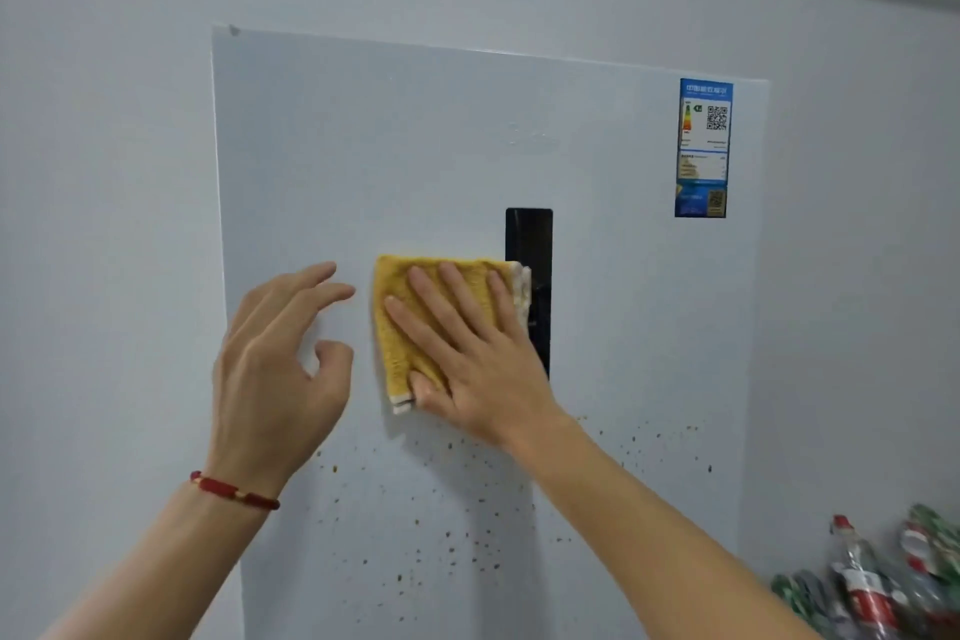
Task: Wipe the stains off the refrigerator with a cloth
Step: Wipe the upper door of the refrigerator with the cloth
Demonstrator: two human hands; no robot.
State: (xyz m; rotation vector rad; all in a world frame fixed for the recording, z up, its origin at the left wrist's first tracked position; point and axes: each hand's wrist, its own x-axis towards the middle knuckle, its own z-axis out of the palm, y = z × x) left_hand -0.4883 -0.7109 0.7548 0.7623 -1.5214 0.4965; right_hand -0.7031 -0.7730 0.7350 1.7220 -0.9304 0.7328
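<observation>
We have the right hand (467, 348) spread flat, fingers straight and fanned, pressing a folded yellow cloth (415, 322) against the white refrigerator door (395, 146). Nothing is pinched here; the palm and fingers simply pin the cloth to the door, with the thumb lying along its lower edge. A white underside of the cloth peeks out at its right edge and bottom corner.

Just left of the cloth we see the left hand (280, 369), raised in front of the door with fingers loosely bent and holding nothing; whether its fingertips touch the door we cannot tell. A red beaded bracelet (234, 491) sits on that wrist.

Just right of the cloth runs a tall black panel (530, 234), and the cloth's right edge overlaps its lower part. Below the cloth we find the stains (452, 551): brown specks scattered across the lower door, spreading both left and right of the cloth's column. The door above the cloth looks clean.

Up and well to the right of the cloth, near the door's top corner, sits a blue energy label (702, 148) with a QR code. Far down to the right of the cloth, beyond the door's edge, lies a blurred cluster of plastic bottles (883, 582) in red, white and green.
</observation>
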